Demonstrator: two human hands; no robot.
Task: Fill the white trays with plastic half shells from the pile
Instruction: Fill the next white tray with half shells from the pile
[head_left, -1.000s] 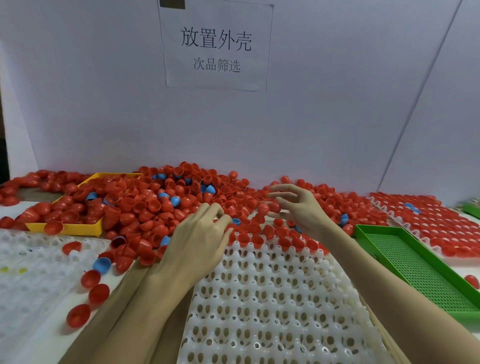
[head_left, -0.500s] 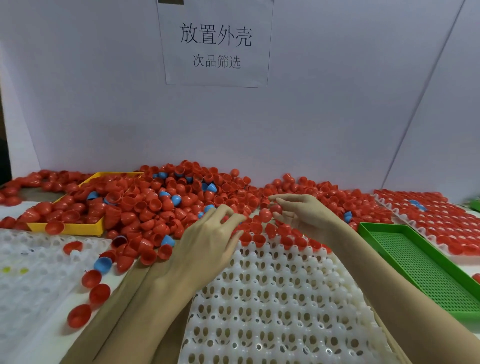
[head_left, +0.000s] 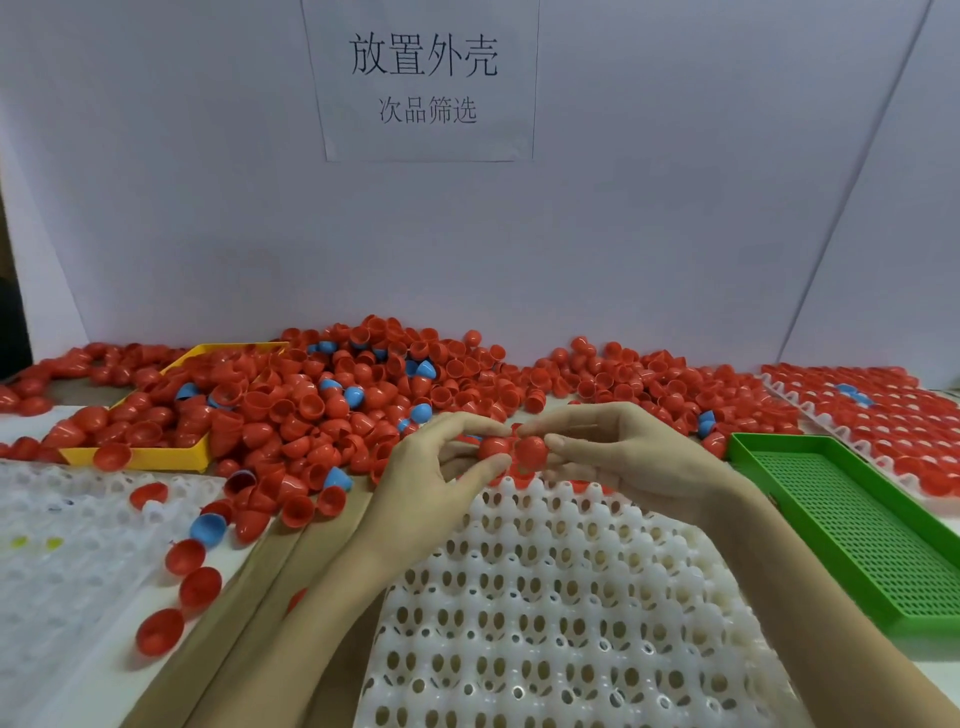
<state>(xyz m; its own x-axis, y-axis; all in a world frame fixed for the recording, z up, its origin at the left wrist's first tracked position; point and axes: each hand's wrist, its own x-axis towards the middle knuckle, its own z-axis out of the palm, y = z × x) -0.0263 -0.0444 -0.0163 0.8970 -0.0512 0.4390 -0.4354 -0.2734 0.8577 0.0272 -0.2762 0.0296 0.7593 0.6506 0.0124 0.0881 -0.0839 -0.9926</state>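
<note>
A big pile of red and a few blue half shells (head_left: 363, 405) spreads along the back of the table. A white tray with many round sockets (head_left: 561, 613) lies in front of me, its far row holding red shells. Above that far edge my left hand (head_left: 431, 478) pinches a red half shell (head_left: 492, 448) between thumb and fingers. My right hand (head_left: 623, 457) pinches a second red half shell (head_left: 531, 450) right beside it, the two shells touching.
A yellow bin (head_left: 145, 452) sits under the pile at the left. Another white tray (head_left: 62, 571) lies at the left with loose shells (head_left: 200, 587) beside it. A green mesh tray (head_left: 857, 530) stands at the right, with a shell-filled white tray (head_left: 909, 431) behind it.
Both hands came off the pile and drew together above the tray's far edge, each now holding a red shell. The camera tilted down slightly.
</note>
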